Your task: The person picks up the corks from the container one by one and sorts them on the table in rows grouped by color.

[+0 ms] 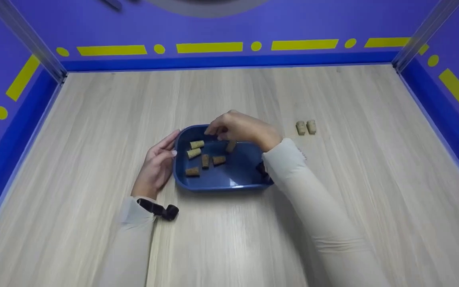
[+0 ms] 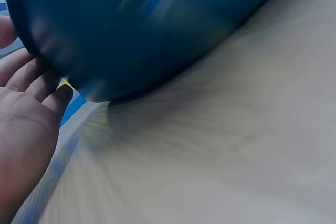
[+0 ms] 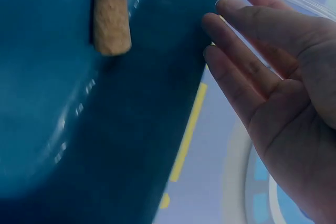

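Observation:
A dark blue tray [image 1: 245, 167] holds several corks: two pale ones, including a pale cork [image 1: 193, 153] near the left wall, and several brown ones, including a brown cork [image 1: 192, 171] at the lower left. My left hand [image 1: 155, 167] rests against the outside of the tray's left wall, fingers extended along it and the thumb at the rim. Over the tray's far edge is my right hand [image 1: 237, 126], its fingers loosely bent with nothing between them. In the right wrist view that hand [image 3: 278, 72] is beside the wall, apart from a cork [image 3: 112, 22] inside.
Two pale corks, a left one [image 1: 301, 127] and a right one [image 1: 311, 126], stand side by side on the wooden table [image 1: 221, 239], right of the tray. Blue panels [image 1: 213, 32] with yellow marks border the table at the back and both sides.

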Action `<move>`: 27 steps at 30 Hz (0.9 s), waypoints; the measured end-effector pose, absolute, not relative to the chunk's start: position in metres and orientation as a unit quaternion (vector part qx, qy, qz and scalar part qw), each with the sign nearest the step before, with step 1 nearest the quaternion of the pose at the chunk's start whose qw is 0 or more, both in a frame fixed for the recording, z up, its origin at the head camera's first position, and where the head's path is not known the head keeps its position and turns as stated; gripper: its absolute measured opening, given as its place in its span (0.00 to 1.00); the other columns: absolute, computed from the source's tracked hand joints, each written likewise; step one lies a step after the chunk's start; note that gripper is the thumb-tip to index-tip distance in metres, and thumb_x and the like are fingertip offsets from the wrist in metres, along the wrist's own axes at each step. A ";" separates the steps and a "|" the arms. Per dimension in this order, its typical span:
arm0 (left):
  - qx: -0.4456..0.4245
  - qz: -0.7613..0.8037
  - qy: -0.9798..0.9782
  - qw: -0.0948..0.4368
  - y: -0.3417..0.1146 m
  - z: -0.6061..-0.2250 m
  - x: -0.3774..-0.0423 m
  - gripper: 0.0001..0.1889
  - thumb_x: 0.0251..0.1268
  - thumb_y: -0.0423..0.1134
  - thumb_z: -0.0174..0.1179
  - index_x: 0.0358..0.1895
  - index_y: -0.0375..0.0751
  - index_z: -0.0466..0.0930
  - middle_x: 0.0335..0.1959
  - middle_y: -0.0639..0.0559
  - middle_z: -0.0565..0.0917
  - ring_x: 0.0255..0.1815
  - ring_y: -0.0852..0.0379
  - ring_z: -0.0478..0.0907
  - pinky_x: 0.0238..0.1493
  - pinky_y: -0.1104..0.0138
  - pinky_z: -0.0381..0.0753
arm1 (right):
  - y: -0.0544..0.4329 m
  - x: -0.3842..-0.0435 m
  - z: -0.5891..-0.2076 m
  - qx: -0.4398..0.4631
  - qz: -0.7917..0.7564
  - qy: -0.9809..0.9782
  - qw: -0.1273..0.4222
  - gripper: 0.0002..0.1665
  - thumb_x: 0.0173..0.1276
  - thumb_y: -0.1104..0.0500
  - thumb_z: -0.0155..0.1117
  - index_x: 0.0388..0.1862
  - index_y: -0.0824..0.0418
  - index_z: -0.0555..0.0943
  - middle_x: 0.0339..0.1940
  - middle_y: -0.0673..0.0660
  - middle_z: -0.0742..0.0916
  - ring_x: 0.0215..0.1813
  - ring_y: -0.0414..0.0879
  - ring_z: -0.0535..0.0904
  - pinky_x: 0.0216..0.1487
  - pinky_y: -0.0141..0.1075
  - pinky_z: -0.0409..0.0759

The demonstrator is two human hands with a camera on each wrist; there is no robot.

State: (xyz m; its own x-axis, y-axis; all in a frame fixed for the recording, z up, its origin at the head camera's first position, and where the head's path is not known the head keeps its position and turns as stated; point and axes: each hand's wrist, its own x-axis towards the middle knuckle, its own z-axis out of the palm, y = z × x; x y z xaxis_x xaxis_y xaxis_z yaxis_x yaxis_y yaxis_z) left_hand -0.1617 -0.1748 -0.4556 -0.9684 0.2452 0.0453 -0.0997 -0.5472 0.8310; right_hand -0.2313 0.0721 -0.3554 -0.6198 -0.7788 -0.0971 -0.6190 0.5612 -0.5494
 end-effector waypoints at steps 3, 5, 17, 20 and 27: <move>0.077 0.877 0.463 0.100 -0.175 -0.456 -0.161 0.34 0.59 0.18 0.42 0.72 0.24 0.50 0.69 0.42 0.69 0.66 0.58 0.71 0.60 0.69 0.75 | 0.065 -0.230 -0.361 -0.397 -0.244 0.866 0.179 0.21 0.65 0.71 0.58 0.56 0.61 0.82 0.51 0.58 0.87 0.51 0.48 0.83 0.54 0.38 0.81; 0.075 0.879 0.460 0.101 -0.175 -0.456 -0.161 0.34 0.58 0.18 0.42 0.72 0.24 0.51 0.68 0.43 0.70 0.65 0.58 0.71 0.60 0.69 0.75 | 0.060 -0.230 -0.364 -0.397 -0.249 0.864 0.185 0.20 0.65 0.71 0.58 0.56 0.61 0.82 0.51 0.59 0.86 0.52 0.48 0.83 0.54 0.38 0.81; 0.084 0.882 0.455 0.092 -0.175 -0.457 -0.163 0.33 0.58 0.18 0.43 0.71 0.23 0.54 0.65 0.45 0.73 0.65 0.58 0.71 0.62 0.68 0.74 | 0.038 -0.225 -0.376 -0.400 -0.236 0.865 0.192 0.23 0.66 0.72 0.56 0.57 0.58 0.82 0.54 0.54 0.86 0.54 0.45 0.81 0.56 0.34 0.79; 0.082 0.880 0.458 0.095 -0.175 -0.456 -0.162 0.33 0.59 0.18 0.43 0.71 0.23 0.53 0.65 0.45 0.73 0.65 0.58 0.71 0.62 0.69 0.73 | 0.034 -0.224 -0.379 -0.402 -0.234 0.864 0.194 0.23 0.65 0.73 0.56 0.56 0.58 0.82 0.53 0.53 0.86 0.54 0.45 0.82 0.56 0.33 0.79; 0.082 0.875 0.468 0.095 -0.176 -0.455 -0.162 0.33 0.59 0.18 0.43 0.71 0.24 0.53 0.65 0.45 0.73 0.65 0.59 0.72 0.61 0.70 0.74 | 0.027 -0.224 -0.385 -0.432 -0.243 0.848 0.187 0.25 0.64 0.76 0.55 0.52 0.57 0.85 0.48 0.53 0.88 0.48 0.44 0.83 0.52 0.33 0.80</move>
State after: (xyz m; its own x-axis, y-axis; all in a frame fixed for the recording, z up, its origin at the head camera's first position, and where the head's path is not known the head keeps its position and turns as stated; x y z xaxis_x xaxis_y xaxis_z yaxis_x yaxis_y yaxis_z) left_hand -0.1620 -0.1756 -0.4550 -0.9684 0.2432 0.0555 -0.0887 -0.5438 0.8345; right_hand -0.2242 0.0269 -0.3851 -0.5557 -0.8244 -0.1076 -0.6423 0.5079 -0.5739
